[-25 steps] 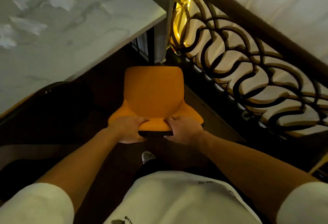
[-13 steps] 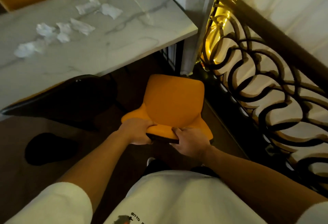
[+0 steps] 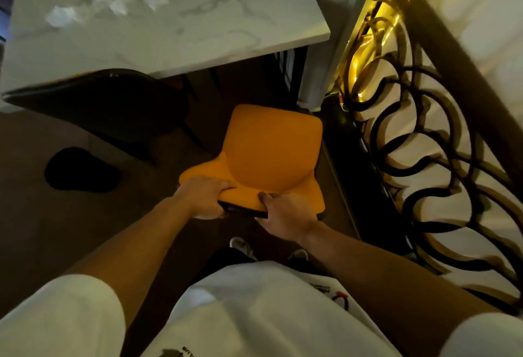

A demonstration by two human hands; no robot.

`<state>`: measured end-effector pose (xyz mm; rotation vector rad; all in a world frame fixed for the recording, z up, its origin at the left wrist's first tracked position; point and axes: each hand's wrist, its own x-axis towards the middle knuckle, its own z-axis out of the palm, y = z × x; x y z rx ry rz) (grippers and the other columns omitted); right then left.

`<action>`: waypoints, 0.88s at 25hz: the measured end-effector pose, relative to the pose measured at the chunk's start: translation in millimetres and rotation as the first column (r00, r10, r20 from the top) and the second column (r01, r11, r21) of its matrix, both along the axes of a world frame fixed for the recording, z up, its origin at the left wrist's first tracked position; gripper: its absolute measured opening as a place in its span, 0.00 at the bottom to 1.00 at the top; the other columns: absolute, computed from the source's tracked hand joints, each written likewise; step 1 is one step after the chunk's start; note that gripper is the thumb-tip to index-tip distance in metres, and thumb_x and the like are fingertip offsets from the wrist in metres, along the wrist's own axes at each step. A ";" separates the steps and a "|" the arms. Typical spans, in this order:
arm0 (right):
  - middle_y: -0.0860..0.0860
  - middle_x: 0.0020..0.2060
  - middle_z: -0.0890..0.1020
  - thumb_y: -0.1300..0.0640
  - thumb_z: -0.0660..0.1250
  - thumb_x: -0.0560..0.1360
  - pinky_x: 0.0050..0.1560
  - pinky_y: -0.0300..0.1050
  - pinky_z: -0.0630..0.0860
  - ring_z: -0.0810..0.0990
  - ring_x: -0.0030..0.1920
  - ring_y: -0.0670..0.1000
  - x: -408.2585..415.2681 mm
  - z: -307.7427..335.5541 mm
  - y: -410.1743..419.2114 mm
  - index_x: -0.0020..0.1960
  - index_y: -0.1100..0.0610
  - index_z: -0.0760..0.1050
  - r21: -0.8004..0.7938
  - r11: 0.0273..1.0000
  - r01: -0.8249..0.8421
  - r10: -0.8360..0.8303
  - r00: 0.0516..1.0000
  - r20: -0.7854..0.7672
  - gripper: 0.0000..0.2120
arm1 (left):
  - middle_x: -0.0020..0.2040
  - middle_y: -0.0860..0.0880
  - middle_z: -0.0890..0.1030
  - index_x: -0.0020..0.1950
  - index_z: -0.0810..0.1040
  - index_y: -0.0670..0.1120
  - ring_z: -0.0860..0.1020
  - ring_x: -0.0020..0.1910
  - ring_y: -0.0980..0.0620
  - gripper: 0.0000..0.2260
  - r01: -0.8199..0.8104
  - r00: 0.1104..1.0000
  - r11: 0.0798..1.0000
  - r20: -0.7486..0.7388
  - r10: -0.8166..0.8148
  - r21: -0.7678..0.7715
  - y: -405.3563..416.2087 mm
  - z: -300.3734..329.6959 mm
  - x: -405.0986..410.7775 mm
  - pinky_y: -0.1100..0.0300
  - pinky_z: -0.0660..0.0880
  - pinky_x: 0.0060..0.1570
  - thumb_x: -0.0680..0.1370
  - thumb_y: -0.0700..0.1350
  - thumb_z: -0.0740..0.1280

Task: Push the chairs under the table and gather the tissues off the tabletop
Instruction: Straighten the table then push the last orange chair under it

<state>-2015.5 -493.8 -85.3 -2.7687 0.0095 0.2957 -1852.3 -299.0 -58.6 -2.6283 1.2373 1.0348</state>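
An orange chair (image 3: 271, 150) stands on the floor just in front of me, out from the near right corner of the white marble table (image 3: 175, 42). My left hand (image 3: 202, 196) grips the top edge of its backrest on the left. My right hand (image 3: 284, 215) grips the same edge on the right. Several crumpled white tissues (image 3: 121, 0) lie scattered on the far left part of the tabletop. A second chair with a dark back (image 3: 107, 104) is tucked partly under the table's near edge at the left.
A black scrolled metal railing (image 3: 418, 141) with a lit gold strip runs close along the right side. A white pillar (image 3: 325, 54) stands by the table corner. A dark round object (image 3: 80, 171) lies on the brown floor at the left. My shoes (image 3: 243, 246) show below.
The view has shifted so more of the tabletop and the tissues show. The orange chair sits further right and lower in view, with both hands still gripping its backrest.
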 end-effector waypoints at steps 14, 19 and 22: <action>0.47 0.44 0.82 0.32 0.58 0.75 0.34 0.47 0.78 0.80 0.40 0.50 0.4 -8.7 16.2 0.63 0.49 0.73 -0.073 0.997 0.028 -0.026 0.999 0.034 0.27 | 0.55 0.59 0.80 0.66 0.73 0.64 0.78 0.53 0.53 0.20 0.054 0.997 0.984 0.065 -0.043 -0.170 28.7 -6.0 -4.1 0.49 0.76 0.51 0.75 0.64 0.67; 0.47 0.44 0.82 0.32 0.56 0.75 0.33 0.45 0.74 0.79 0.40 0.50 -4.2 -5.5 12.4 0.64 0.49 0.75 -0.069 0.997 -0.043 0.044 0.999 0.014 0.28 | 0.51 0.58 0.79 0.64 0.73 0.63 0.76 0.51 0.53 0.17 -0.043 0.999 0.990 -0.004 0.042 -0.137 31.2 2.9 -24.1 0.48 0.75 0.53 0.76 0.61 0.69; 0.49 0.53 0.82 0.32 0.56 0.76 0.39 0.47 0.75 0.80 0.47 0.53 -11.2 -4.5 2.1 0.73 0.49 0.70 -0.093 0.989 -0.116 0.109 0.991 -0.076 0.32 | 0.50 0.57 0.78 0.63 0.74 0.62 0.76 0.50 0.52 0.16 -0.124 0.992 0.985 -0.010 0.124 -0.118 32.5 7.1 -54.3 0.50 0.74 0.50 0.76 0.60 0.68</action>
